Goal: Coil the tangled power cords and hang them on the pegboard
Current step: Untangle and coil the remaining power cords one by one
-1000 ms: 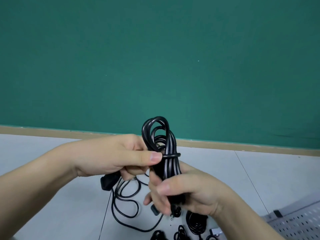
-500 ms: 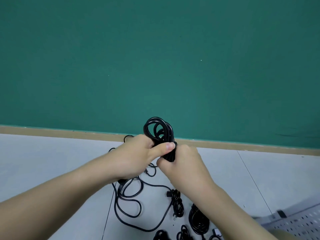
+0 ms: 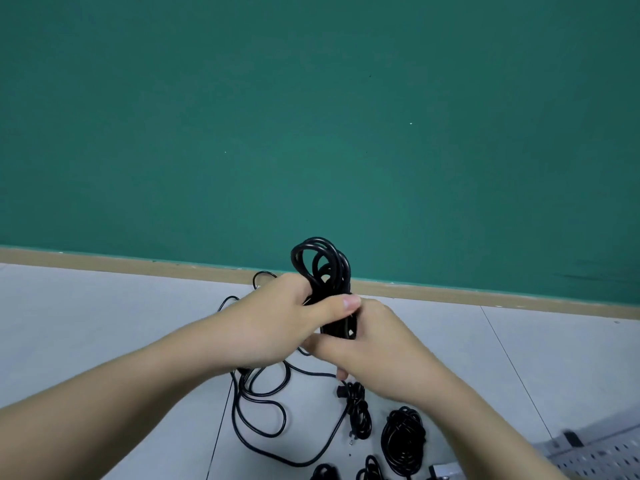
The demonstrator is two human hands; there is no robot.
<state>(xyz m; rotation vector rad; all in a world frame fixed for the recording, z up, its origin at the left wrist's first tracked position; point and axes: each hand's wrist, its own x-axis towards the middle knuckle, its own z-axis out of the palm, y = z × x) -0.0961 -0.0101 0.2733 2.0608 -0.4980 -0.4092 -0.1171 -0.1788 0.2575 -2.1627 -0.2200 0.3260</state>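
- A glossy black rubber power cord, bundled into tight loops (image 3: 320, 268), is held upright in front of the flat green wall (image 3: 311, 116).
- The left hand (image 3: 277, 323) grips the bundle's middle, thumb across it.
- The right hand (image 3: 374, 344) clasps it just below.
- Beneath the bundle, a loose black cord (image 3: 259, 410) sprawls in curves on the smooth grey floor (image 3: 86, 323).

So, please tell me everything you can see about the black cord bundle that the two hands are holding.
The cord bundle is black, smooth and slightly shiny, like rubber or plastic cable. It is folded into several long loops; their rounded ends stick up above the hands, before the green wall. It stands roughly upright, lifted off the floor. The left hand grips its middle with the thumb across the front; the right hand holds it just below. The lower part is hidden by the hands, and no plug on it is clearly visible.
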